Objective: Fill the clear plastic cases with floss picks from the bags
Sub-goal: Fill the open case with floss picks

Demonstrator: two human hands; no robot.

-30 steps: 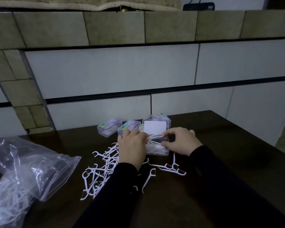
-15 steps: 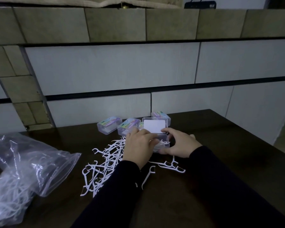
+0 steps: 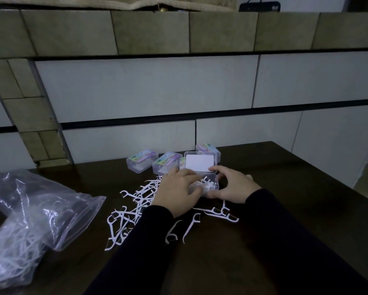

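An open clear plastic case (image 3: pixel 210 185) sits on the dark table, its lid (image 3: pixel 200 165) with a white label raised behind it. White floss picks lie inside the case. My left hand (image 3: pixel 176 193) rests over the case's left side, fingers on the picks in it. My right hand (image 3: pixel 232 187) grips the case's right and front edge. A loose pile of white floss picks (image 3: pixel 134 206) spreads to the left of my left hand, with a few more picks (image 3: pixel 221 212) in front of the case.
Three closed cases with coloured labels (image 3: pixel 141 159) (image 3: pixel 166 165) (image 3: pixel 207 149) stand behind the open one. A clear plastic bag (image 3: pixel 30 220) holding many picks lies at the left. A tiled wall runs behind the table (image 3: pixel 285 188), whose right edge is near.
Both hands have shifted a little nearer with the case. My left hand's fingers have pressed down onto the picks in the case.
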